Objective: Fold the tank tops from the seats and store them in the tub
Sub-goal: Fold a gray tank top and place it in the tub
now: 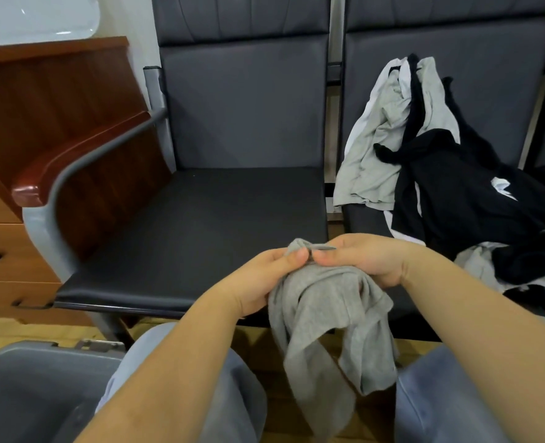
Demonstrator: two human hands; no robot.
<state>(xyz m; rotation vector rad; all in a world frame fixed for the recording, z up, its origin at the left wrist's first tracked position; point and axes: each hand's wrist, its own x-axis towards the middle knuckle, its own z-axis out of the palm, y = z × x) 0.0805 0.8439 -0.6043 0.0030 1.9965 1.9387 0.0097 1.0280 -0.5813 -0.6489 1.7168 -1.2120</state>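
Note:
A grey tank top [332, 318] hangs bunched between my knees, in front of the seats. My left hand [264, 279] pinches its top edge at the left, and my right hand [367, 260] grips the same edge right beside it, thumbs almost touching. A pile of grey, black and white tank tops [440, 161] lies heaped on the right seat and up its backrest. The grey tub [41, 388] stands on the floor at the lower left, beside my left knee; the part of its inside that shows holds no clothes.
The left dark seat [201, 225] has a bare cushion, with a wooden-capped armrest [82, 158] on its left. A wooden cabinet with drawers [5, 244] stands further left.

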